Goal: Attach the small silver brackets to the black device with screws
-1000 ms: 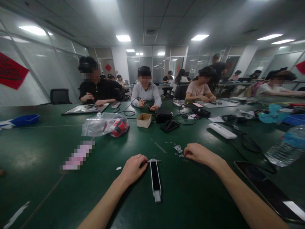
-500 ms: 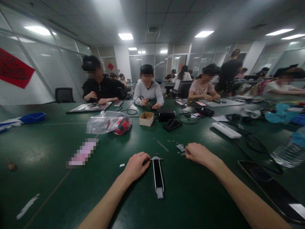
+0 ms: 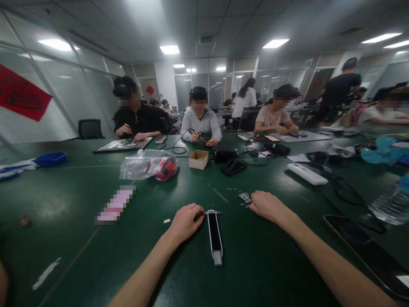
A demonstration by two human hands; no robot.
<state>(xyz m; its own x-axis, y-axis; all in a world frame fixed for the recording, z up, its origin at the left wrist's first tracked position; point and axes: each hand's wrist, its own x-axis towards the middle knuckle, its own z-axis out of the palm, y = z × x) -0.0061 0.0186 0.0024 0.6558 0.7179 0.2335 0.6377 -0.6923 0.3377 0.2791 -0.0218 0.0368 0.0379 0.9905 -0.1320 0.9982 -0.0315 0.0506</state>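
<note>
A slim white device with a dark face [image 3: 214, 232] lies lengthwise on the green table [image 3: 128, 256]. At its far end, my left hand [image 3: 187, 221] rests with curled fingers on a thin metallic tool [image 3: 217, 212], which reaches across that end. Farther right, my right hand [image 3: 266, 205] is closed at the edge of a small group of metal parts [image 3: 245, 197]; whatever its fingertips pinch is hidden. A small white scrap [image 3: 166, 221] lies left of my left hand.
Beyond the hands are a clear bag with red items [image 3: 162, 166], an open box [image 3: 198, 160] and a black case [image 3: 225, 153]. On the right are a white device [image 3: 306, 174], a dark phone [image 3: 364, 251] and a bottle [image 3: 391, 204]. People sit across the table.
The whole view has shifted slightly, so the table items appear farther right. Both hands keep nearly the same places beside the device and the parts. In the background a standing person has moved right.
</note>
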